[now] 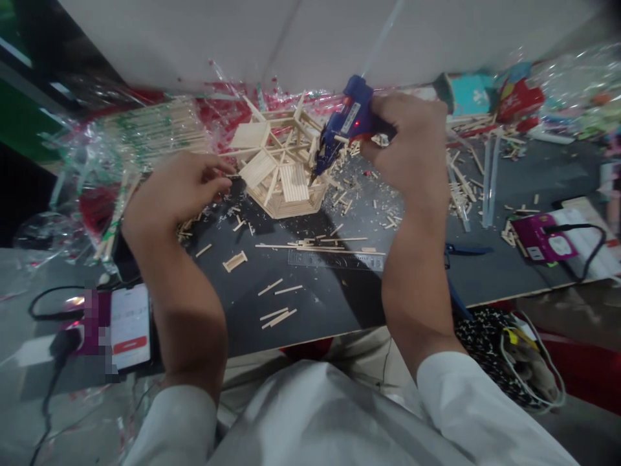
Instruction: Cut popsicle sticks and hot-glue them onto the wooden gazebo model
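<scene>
A blue hot glue gun [347,120] is gripped in my right hand [410,139], its red light lit. Its nozzle points down at the right side of an eight-sided model of thin wooden sticks [284,207]. Pale slatted panels [294,183] lean on spokes that meet at the model's middle. My left hand [174,194] is at the model's left edge, fingers curled and thumb close to them around a thin stick end there. The exact contact of those fingertips is partly hidden. A clear glue stick [385,35] rises from the back of the gun.
Loose sticks [279,317] and a clear ruler [334,259] lie on the dark table [339,298]. Blue scissors [468,250] and clear glue sticks [491,181] are at right. A phone [130,327] is at left. Bundled sticks in plastic [155,133] lie behind my left hand.
</scene>
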Motion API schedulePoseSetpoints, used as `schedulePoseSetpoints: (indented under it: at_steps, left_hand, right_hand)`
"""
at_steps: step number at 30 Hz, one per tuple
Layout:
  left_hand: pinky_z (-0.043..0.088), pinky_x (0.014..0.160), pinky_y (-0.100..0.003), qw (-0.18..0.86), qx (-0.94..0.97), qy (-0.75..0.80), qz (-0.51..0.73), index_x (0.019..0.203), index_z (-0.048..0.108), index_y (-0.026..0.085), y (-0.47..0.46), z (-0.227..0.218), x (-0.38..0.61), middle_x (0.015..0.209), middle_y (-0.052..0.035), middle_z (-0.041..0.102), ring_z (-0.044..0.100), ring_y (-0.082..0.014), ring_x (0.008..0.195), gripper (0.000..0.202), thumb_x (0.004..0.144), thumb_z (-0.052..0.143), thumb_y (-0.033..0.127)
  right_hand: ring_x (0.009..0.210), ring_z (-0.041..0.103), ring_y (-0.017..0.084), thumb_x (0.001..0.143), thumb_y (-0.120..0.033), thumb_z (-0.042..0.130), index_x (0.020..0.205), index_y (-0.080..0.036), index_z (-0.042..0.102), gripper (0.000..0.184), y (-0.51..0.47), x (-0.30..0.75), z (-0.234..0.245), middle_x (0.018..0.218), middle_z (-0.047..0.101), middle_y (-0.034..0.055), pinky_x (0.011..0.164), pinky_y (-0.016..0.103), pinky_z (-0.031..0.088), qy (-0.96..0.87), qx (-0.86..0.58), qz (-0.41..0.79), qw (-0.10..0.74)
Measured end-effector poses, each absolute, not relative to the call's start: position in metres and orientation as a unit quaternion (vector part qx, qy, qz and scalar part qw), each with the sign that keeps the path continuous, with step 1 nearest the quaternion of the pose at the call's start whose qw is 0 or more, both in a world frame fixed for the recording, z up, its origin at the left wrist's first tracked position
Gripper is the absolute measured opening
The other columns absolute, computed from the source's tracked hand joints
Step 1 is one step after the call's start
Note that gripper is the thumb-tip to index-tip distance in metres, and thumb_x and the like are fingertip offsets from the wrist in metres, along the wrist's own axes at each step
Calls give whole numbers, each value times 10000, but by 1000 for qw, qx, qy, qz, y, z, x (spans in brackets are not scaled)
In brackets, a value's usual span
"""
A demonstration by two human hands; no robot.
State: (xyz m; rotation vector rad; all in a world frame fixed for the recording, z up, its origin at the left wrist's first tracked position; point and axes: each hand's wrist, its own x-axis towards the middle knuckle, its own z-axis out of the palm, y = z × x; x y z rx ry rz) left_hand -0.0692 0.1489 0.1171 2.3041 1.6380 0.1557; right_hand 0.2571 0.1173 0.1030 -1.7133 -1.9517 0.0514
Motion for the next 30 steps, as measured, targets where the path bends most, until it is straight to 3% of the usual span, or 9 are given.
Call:
schedulePoseSetpoints:
  at_steps: [6, 14, 21, 30]
  left_hand:
    - [500, 836, -336, 149, 804, 574, 50, 1155, 788, 223, 149, 117, -69, 1030, -56, 806, 734, -252, 926, 324, 896, 623, 330]
    - [503, 880, -346, 144, 798, 583, 38, 1150, 785, 227, 147, 119, -65, 1021, -47, 796, 725, -250, 924, 322, 888, 620, 313]
    - [504, 895, -354, 150, 797, 583, 36, 1129, 781, 242, 146, 120, -64, 1000, -51, 790, 723, -253, 925, 308, 893, 610, 342]
    - [487, 835, -326, 164, 794, 584, 38, 1147, 786, 212, 146, 122, -62, 980, -61, 783, 692, -226, 834, 324, 878, 635, 313]
  right_hand:
    - [1154, 660, 222, 805, -178, 639, 1193, -260, 702, 401, 116, 254, 106, 1331, 717, 33, 1035, 340, 477, -719, -651, -1, 242]
    - [1165, 673, 239, 782, -111, 646, 1097, -248, 716, 350, 116, 255, 104, 1248, 746, 53, 1002, 345, 483, -725, -626, 8, 286]
    - [1197, 667, 240, 782, -106, 660, 1102, -257, 722, 359, 117, 254, 105, 1257, 746, 41, 1012, 340, 484, -724, -633, -6, 274]
    - [989, 666, 245, 795, -169, 658, 1190, -177, 719, 399, 113, 256, 104, 1086, 740, 78, 885, 353, 493, -679, -649, -101, 328]
